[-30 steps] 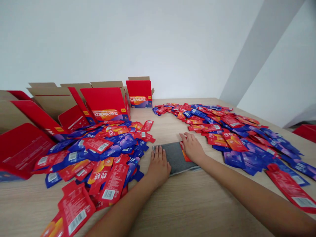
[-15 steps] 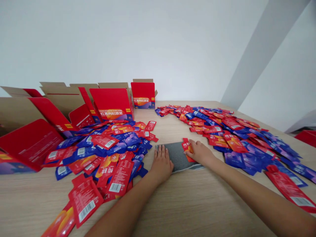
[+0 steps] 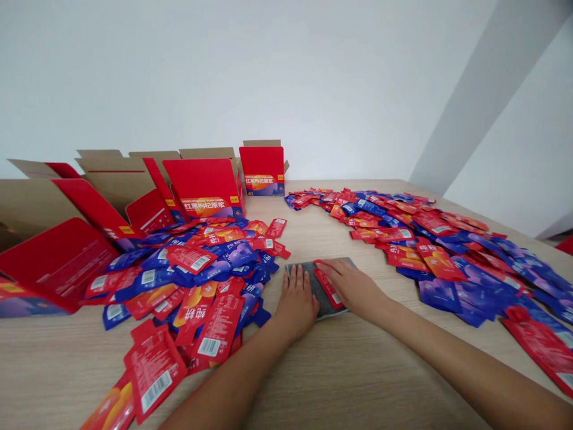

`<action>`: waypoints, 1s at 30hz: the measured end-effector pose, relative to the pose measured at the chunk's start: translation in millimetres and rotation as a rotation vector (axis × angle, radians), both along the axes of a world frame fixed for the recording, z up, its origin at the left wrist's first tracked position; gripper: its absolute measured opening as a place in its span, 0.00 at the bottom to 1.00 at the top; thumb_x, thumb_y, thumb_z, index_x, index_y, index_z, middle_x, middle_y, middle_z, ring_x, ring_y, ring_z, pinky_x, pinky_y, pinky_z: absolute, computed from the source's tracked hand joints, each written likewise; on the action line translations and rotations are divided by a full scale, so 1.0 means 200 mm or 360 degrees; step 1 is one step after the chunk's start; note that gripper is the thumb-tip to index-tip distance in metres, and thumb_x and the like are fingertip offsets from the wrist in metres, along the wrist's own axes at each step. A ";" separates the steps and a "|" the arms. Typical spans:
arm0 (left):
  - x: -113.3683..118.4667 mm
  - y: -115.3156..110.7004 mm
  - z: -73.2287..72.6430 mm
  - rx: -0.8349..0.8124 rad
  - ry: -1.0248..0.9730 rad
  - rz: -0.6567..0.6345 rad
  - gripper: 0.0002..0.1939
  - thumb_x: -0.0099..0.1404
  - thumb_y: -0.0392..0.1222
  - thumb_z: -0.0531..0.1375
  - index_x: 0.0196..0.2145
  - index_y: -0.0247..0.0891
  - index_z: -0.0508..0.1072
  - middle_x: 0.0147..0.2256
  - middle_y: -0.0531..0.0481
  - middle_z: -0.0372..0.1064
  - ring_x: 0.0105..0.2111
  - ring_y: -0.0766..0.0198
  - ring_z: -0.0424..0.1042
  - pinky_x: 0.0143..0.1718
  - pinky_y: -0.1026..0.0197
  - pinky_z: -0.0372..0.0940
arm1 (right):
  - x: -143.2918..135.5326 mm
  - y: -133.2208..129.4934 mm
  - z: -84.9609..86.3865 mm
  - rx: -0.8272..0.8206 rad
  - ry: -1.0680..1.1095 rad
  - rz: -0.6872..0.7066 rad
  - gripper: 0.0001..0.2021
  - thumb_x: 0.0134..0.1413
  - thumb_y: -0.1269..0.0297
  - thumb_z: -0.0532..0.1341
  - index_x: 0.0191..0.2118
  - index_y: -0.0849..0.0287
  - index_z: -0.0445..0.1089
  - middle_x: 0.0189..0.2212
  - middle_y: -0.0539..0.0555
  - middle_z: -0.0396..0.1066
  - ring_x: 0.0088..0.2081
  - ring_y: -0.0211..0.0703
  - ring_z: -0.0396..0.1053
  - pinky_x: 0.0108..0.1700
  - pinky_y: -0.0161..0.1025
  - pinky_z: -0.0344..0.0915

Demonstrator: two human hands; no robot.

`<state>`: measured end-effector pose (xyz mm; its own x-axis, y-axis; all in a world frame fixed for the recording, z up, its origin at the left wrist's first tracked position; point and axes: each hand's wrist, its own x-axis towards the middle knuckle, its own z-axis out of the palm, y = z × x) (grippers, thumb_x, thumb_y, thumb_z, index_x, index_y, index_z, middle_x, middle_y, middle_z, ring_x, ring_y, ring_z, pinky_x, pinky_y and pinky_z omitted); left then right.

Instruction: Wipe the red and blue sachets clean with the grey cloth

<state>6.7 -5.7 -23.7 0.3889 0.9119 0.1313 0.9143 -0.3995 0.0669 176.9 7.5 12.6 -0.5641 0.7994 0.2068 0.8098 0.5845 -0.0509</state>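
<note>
My left hand (image 3: 297, 301) lies flat with its fingers stretched over the left part of a grey cloth (image 3: 316, 307) on the table. On the right part of that cloth is a red sachet (image 3: 327, 289), its barcode end towards me. My right hand (image 3: 353, 289) has hold of the sachet from its right side, fingers over its top and partly covering it. The right thumb is hidden. Left of the hands lies a heap of red and blue sachets (image 3: 210, 263); a longer heap of the same sachets (image 3: 430, 239) spreads to the right.
Several open red cardboard boxes (image 3: 201, 185) stand along the left, flaps up. Another red box (image 3: 262, 170) is at the back by the white wall (image 3: 313, 89). The wooden table (image 3: 308, 370) shows bare between the two heaps.
The red sachet now shows its barcode side instead of its orange printed front. My right hand has come a little left and lies flatter over it. My left hand stays on the cloth.
</note>
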 end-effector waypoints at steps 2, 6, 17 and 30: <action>0.00 0.00 -0.01 -0.0016 -0.0006 0.0010 0.29 0.65 0.43 0.46 0.59 0.22 0.57 0.62 0.30 0.46 0.63 0.46 0.44 0.60 0.45 0.45 | 0.04 0.05 -0.09 -0.0011 -0.0063 0.0120 0.25 0.57 0.74 0.47 0.60 0.58 0.56 0.61 0.59 0.56 0.61 0.47 0.52 0.56 0.49 0.58; 0.01 0.00 0.00 -0.0034 -0.0006 0.0020 0.29 0.64 0.42 0.46 0.59 0.22 0.56 0.62 0.30 0.46 0.63 0.45 0.43 0.60 0.45 0.44 | 0.04 0.17 -0.20 0.0061 -0.0116 0.0039 0.26 0.57 0.74 0.47 0.62 0.61 0.54 0.63 0.60 0.50 0.63 0.49 0.47 0.57 0.49 0.56; 0.00 0.00 0.00 -0.0009 0.0037 0.0021 0.29 0.65 0.43 0.45 0.59 0.23 0.57 0.62 0.31 0.48 0.63 0.47 0.45 0.60 0.46 0.45 | -0.05 0.43 -0.15 0.0092 0.0035 -0.0233 0.21 0.55 0.75 0.51 0.55 0.62 0.63 0.59 0.65 0.55 0.57 0.53 0.55 0.55 0.50 0.56; 0.00 0.00 0.02 -0.0055 0.0034 -0.0044 0.32 0.64 0.46 0.45 0.60 0.20 0.53 0.62 0.29 0.46 0.62 0.43 0.44 0.60 0.44 0.45 | -0.01 0.00 0.10 -0.0181 0.0443 0.0320 0.22 0.59 0.65 0.51 0.60 0.52 0.57 0.61 0.58 0.53 0.61 0.46 0.50 0.59 0.50 0.54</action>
<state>6.3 -6.4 -19.9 0.4164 0.9046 0.0916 0.9043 -0.4225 0.0616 174.4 7.0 32.3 -0.6471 0.7048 0.2909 0.6250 0.7088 -0.3271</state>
